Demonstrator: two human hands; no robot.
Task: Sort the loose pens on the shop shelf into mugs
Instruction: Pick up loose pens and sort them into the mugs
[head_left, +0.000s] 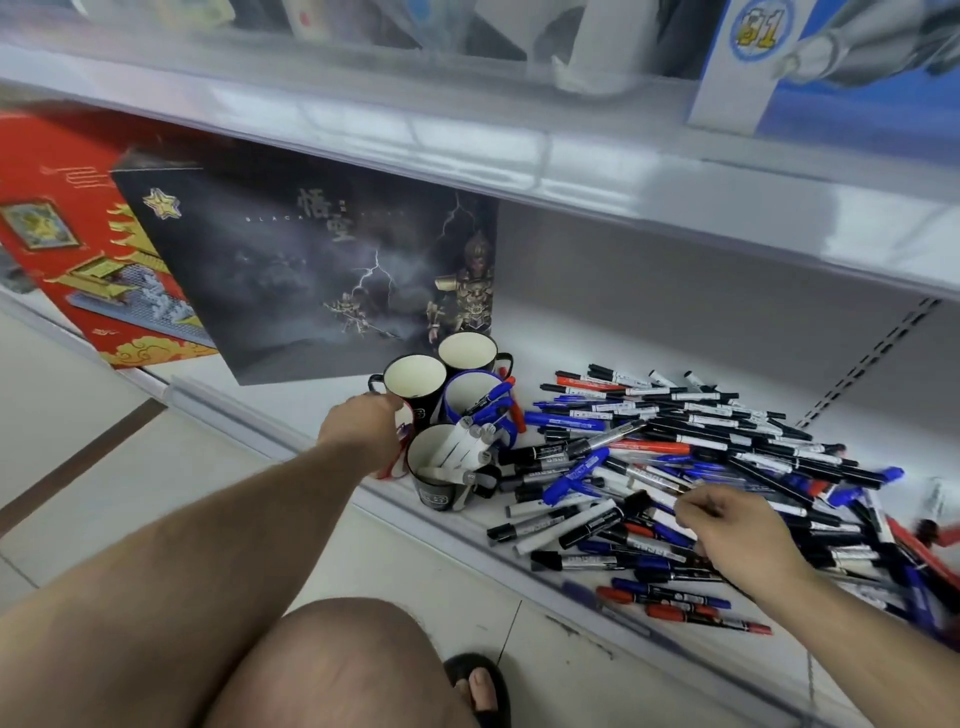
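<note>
**Pens pile up beside the mugs as sorting gets under way**

A person crouched at a low shop shelf (519, 519) reaches into a heap of loose marker pens (701, 452) in black, blue and red, which sprawls across the right half of the shelf. The right hand (737, 525) hovers over the near edge of the heap, fingers curled inward and tips closing on a pen; whether it has one pinched cannot be told. The left hand (363, 431) rests curled over a red-and-white mug (402, 441) at the front left of the mug cluster. Beside it stand a black mug holding grey-capped pens (441, 467), a blue mug holding blue pens (478, 400), and two empty black mugs (415, 379) behind. The mugs lie to the left of the pile, just beside its nearest pens. Most pens lie with their long axes running roughly left to right, so a pen lifted by the right hand would probably need tipping upright and carrying leftward. A dark boxed figure set (311, 270) leans behind the mugs
</note>
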